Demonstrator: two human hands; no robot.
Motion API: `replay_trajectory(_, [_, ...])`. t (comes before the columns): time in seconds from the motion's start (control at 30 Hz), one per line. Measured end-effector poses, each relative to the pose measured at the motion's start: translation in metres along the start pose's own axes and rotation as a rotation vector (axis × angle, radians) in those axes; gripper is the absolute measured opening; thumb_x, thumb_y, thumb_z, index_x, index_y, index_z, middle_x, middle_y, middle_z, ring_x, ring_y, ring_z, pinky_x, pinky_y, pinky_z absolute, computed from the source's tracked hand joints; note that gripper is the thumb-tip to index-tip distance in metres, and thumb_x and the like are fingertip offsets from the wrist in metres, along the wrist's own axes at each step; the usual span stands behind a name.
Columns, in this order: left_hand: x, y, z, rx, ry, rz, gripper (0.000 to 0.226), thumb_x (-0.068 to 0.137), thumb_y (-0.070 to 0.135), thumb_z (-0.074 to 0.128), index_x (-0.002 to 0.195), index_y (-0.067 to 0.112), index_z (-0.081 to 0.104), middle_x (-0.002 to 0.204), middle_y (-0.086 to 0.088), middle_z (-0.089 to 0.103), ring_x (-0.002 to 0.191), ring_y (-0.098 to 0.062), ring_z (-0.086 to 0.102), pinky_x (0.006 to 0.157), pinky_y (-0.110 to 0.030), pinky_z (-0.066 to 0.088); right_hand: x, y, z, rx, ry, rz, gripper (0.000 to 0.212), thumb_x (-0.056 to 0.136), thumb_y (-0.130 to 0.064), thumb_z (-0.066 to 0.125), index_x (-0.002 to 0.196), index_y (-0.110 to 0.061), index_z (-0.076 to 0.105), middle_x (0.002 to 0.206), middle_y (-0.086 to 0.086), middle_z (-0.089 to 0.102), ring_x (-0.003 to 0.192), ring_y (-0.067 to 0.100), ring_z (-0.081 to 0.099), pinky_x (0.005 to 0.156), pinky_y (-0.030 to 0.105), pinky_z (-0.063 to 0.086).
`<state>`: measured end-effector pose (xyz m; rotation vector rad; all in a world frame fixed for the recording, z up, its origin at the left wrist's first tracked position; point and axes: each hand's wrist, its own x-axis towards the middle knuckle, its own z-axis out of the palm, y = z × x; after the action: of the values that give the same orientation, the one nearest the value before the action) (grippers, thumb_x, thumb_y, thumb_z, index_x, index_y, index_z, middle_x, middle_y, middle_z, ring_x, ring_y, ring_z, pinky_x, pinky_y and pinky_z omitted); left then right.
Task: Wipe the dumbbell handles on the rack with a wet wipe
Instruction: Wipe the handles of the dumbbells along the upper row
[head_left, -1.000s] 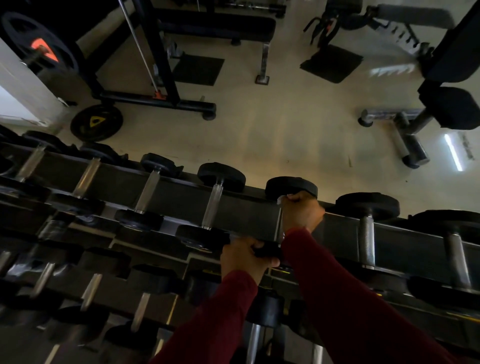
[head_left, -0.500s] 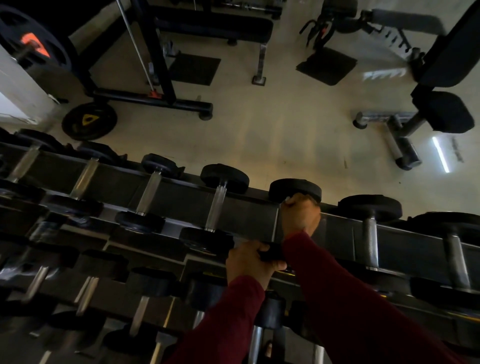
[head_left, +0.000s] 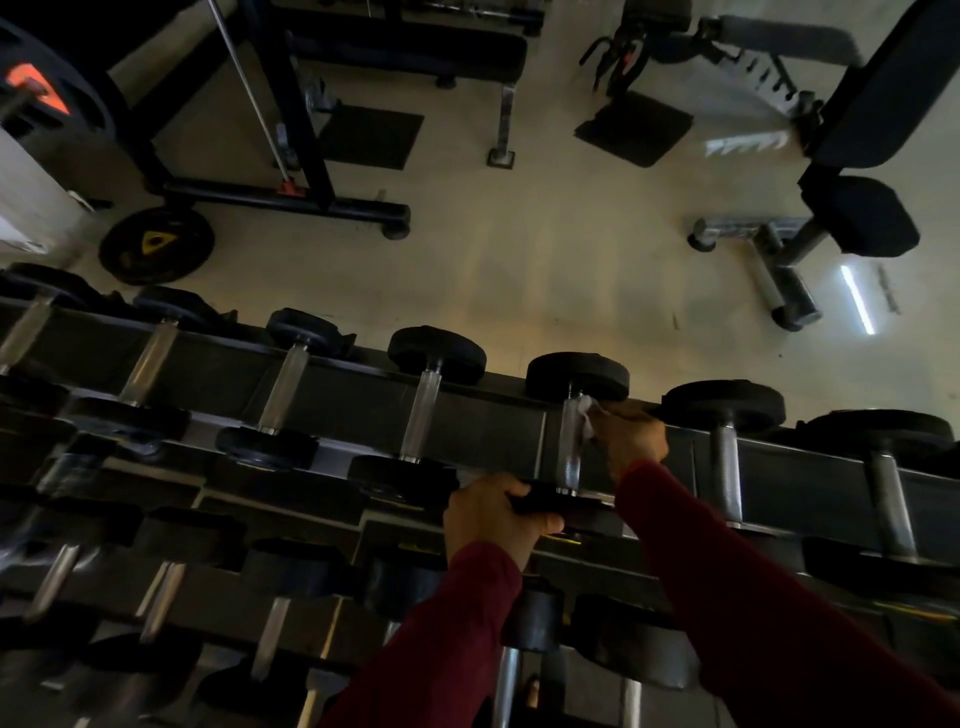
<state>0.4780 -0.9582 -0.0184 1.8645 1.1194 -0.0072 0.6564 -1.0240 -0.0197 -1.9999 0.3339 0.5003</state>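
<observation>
White wipe (head_left: 586, 415) bunched in our right hand (head_left: 628, 439) presses the far end of the dumbbell handle (head_left: 570, 447) on the rack (head_left: 363, 410); our left hand (head_left: 491, 525) grips that dumbbell's near head (head_left: 563, 512), just below.

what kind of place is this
Most likely a gym's free-weights area: a rack lined with dumbbells, weight benches on the open floor, and a weight plate leaning by a black frame.
</observation>
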Motion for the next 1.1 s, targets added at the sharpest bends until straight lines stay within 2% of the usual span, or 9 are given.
replay_trajectory(0.13, [0.0,-0.001,0.002,-0.005,0.011,0.006,0.049,0.054,0.045,0.094,0.096,0.033,0.072,0.102,0.011,0.069,0.097,-0.011,0.064,0.091,-0.037,0.056,0.006,0.019,-0.012,-0.239,-0.143,-0.106,0.016,0.086,-0.024,0.075,0.099,-0.016,0.069,0.098,0.003,0.071,0.093,0.016,0.068,0.093,0.04,0.056])
replay_trajectory(0.33, [0.0,0.0,0.003,-0.002,0.036,-0.009,0.051,0.051,0.046,0.096,0.094,0.033,0.072,0.096,0.011,0.068,0.096,-0.013,0.065,0.09,-0.037,0.056,-0.001,0.043,-0.021,-0.352,-0.251,-0.054,0.027,0.078,-0.027,0.082,0.101,-0.016,0.071,0.097,0.0,0.072,0.091,0.016,0.07,0.092,0.041,0.057])
replay_trajectory(0.5, [0.0,-0.001,0.003,-0.023,0.04,0.004,0.049,0.054,0.04,0.097,0.096,0.029,0.074,0.095,0.011,0.07,0.088,-0.008,0.067,0.088,-0.035,0.058,-0.005,0.011,-0.01,-0.271,-0.068,-0.2,0.01,0.083,-0.021,0.079,0.087,-0.017,0.071,0.087,-0.003,0.071,0.079,0.005,0.065,0.075,0.015,0.048])
replay_trajectory(0.6, [0.0,-0.001,0.004,-0.025,0.049,0.007,0.047,0.051,0.04,0.097,0.092,0.03,0.074,0.093,0.013,0.072,0.086,-0.007,0.067,0.086,-0.034,0.058,-0.006,-0.007,-0.007,-0.193,-0.092,-0.285,0.011,0.078,-0.02,0.083,0.08,-0.024,0.073,0.086,-0.008,0.072,0.074,-0.002,0.065,0.064,0.006,0.049])
replay_trajectory(0.7, [0.001,-0.001,0.005,-0.025,0.059,0.007,0.049,0.05,0.04,0.098,0.092,0.029,0.075,0.093,0.012,0.072,0.085,-0.006,0.068,0.086,-0.033,0.058,-0.007,-0.008,-0.009,-0.364,-0.166,-0.47,0.012,0.079,-0.017,0.082,0.085,-0.024,0.075,0.086,-0.016,0.066,0.069,-0.011,0.054,0.058,-0.002,0.041])
replay_trajectory(0.8, [0.001,0.001,0.004,-0.026,0.055,-0.005,0.05,0.05,0.039,0.098,0.093,0.029,0.075,0.095,0.012,0.072,0.086,-0.006,0.067,0.088,-0.032,0.057,-0.007,0.002,-0.009,-0.593,-0.274,-0.575,0.011,0.085,-0.018,0.077,0.091,-0.026,0.075,0.101,-0.007,0.074,0.075,-0.006,0.06,0.07,0.009,0.049])
replay_trajectory(0.93, [-0.001,0.001,0.004,-0.032,0.05,-0.002,0.049,0.053,0.037,0.097,0.096,0.028,0.075,0.095,0.013,0.072,0.086,-0.005,0.066,0.088,-0.03,0.056,-0.011,0.008,-0.008,-0.823,-0.423,-0.685,0.013,0.088,-0.014,0.072,0.101,-0.012,0.074,0.114,0.003,0.071,0.086,0.002,0.065,0.071,0.011,0.047])
replay_trajectory(1.03, [-0.001,0.0,0.004,-0.037,0.058,0.002,0.049,0.051,0.04,0.098,0.094,0.029,0.075,0.093,0.013,0.072,0.085,-0.005,0.067,0.087,-0.033,0.058,-0.005,-0.007,-0.006,-0.993,-0.399,-0.865,0.012,0.096,-0.009,0.059,0.102,-0.011,0.07,0.11,0.008,0.07,0.086,0.01,0.066,0.072,0.019,0.053])
replay_trajectory(1.1, [-0.001,0.0,0.004,-0.03,0.06,0.007,0.049,0.051,0.041,0.098,0.093,0.029,0.076,0.093,0.013,0.073,0.084,-0.005,0.068,0.087,-0.033,0.058,0.001,-0.017,0.001,-1.187,-0.349,-1.017,0.021,0.098,-0.007,0.052,0.111,-0.007,0.068,0.112,0.009,0.068,0.097,0.021,0.067,0.082,0.031,0.056])
